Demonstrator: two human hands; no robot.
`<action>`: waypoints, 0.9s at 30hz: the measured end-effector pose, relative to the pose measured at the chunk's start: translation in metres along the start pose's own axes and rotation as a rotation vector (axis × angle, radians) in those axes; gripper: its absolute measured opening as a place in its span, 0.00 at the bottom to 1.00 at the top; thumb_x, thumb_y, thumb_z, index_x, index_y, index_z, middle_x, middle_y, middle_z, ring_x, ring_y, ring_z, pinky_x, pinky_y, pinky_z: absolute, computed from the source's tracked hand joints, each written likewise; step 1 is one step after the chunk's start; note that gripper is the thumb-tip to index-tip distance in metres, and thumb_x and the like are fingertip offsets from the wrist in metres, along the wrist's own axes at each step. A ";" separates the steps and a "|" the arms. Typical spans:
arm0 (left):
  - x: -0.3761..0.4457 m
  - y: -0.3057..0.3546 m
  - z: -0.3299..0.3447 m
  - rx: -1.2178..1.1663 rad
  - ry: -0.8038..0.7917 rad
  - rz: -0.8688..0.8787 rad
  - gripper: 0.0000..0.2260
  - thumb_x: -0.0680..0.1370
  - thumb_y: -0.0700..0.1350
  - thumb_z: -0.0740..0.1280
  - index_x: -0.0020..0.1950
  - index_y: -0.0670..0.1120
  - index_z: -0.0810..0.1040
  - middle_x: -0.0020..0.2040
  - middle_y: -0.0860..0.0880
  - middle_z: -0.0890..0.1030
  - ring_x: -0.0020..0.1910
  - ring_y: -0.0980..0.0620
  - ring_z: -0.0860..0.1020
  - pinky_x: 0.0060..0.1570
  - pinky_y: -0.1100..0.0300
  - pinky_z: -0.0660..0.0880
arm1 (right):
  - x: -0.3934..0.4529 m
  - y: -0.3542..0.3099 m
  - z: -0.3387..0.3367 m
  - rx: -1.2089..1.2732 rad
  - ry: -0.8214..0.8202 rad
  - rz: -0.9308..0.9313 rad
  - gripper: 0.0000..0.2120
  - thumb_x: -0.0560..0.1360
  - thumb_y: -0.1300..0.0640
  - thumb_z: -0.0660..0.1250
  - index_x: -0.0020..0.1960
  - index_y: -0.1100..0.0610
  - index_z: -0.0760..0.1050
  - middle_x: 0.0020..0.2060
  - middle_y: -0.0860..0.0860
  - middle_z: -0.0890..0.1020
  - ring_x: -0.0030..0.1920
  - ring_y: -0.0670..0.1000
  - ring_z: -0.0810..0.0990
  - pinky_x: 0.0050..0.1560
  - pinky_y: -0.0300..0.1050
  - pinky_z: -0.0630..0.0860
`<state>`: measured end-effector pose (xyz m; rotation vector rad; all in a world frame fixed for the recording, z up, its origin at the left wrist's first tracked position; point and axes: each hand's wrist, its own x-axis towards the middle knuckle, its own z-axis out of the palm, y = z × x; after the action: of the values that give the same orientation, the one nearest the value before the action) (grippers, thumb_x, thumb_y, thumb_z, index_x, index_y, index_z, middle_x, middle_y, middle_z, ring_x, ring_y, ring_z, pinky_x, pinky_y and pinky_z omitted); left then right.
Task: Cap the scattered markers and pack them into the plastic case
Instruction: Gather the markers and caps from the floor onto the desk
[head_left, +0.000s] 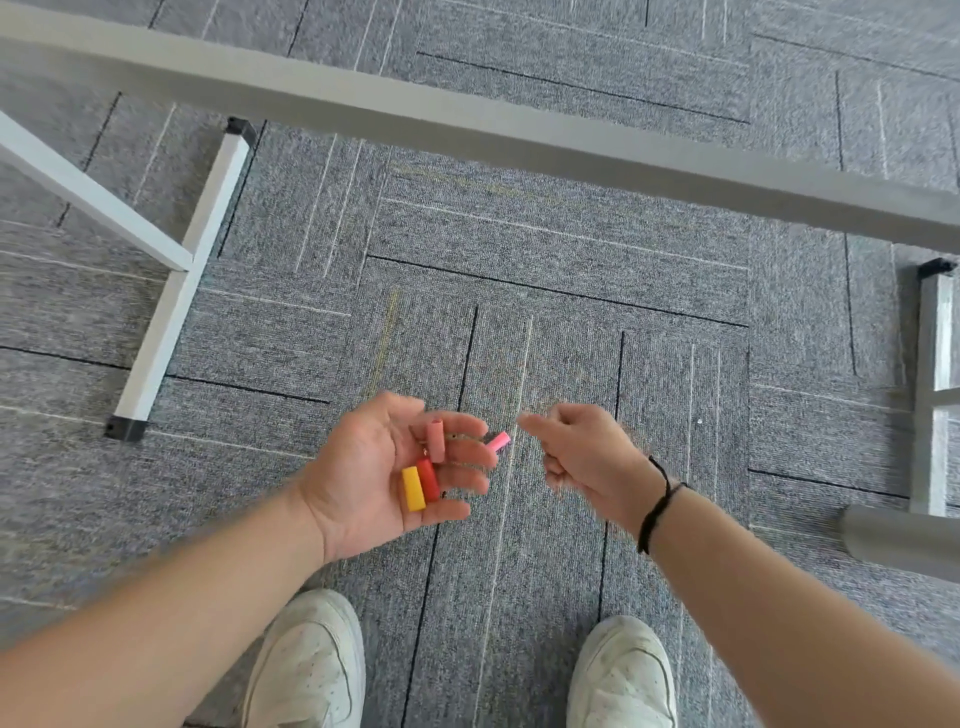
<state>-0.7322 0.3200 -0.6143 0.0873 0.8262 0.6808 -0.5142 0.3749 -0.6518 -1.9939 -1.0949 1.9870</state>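
You are standing and looking straight down at a grey carpet (571, 270) patterned with thin dark and pale lines. Your left hand (395, 467) is held palm up, fingers relaxed and slightly cupped, carrying three marker caps. A yellow cap (413, 488) lies lowest, near the base of your fingers. A red cap (429, 479) lies right beside it, touching its right side. A pale pink cap (436, 440) lies above them, across your upper fingers.

A fourth, brighter pink cap (498, 442) shows just past your left fingertips, in the gap between your two hands. It is blurred, and you cannot tell whether it touches your fingers, is in the air or lies on the carpet below.

Your right hand (582, 452) is close to the left, knuckles up, its fingers curled inward with the index finger reaching toward the bright pink cap. It appears to hold nothing, though motion blur softens its outline. A black cord bracelet (658, 501) circles your right wrist.

Both your white sneakers show at the bottom: the left one (306, 665) and the right one (623, 675). A grey table edge (467, 124) crosses the top of the view, with a white metal table leg (176, 291) at left.
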 end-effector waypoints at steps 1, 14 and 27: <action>-0.002 -0.002 0.001 -0.057 0.018 0.000 0.21 0.77 0.53 0.58 0.54 0.41 0.84 0.51 0.39 0.84 0.46 0.43 0.83 0.42 0.52 0.80 | 0.002 0.000 0.002 -0.078 0.022 -0.020 0.15 0.77 0.50 0.71 0.40 0.58 0.70 0.29 0.49 0.72 0.27 0.46 0.68 0.35 0.41 0.73; -0.011 -0.002 -0.012 -0.367 0.101 0.061 0.12 0.72 0.38 0.64 0.51 0.39 0.84 0.45 0.42 0.84 0.44 0.43 0.84 0.41 0.50 0.84 | 0.030 0.005 0.028 -1.279 -0.018 -0.463 0.11 0.80 0.49 0.65 0.58 0.55 0.74 0.50 0.50 0.75 0.42 0.48 0.78 0.46 0.45 0.81; -0.030 0.010 0.018 -0.287 0.148 -0.011 0.17 0.78 0.46 0.59 0.54 0.37 0.84 0.54 0.37 0.82 0.49 0.41 0.83 0.48 0.47 0.82 | -0.089 -0.030 -0.021 0.833 -0.485 0.048 0.12 0.78 0.55 0.60 0.51 0.61 0.77 0.40 0.59 0.78 0.38 0.55 0.78 0.45 0.55 0.82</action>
<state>-0.7388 0.3131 -0.5789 -0.2289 0.8612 0.7964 -0.4957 0.3561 -0.5595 -1.1482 -0.1569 2.4409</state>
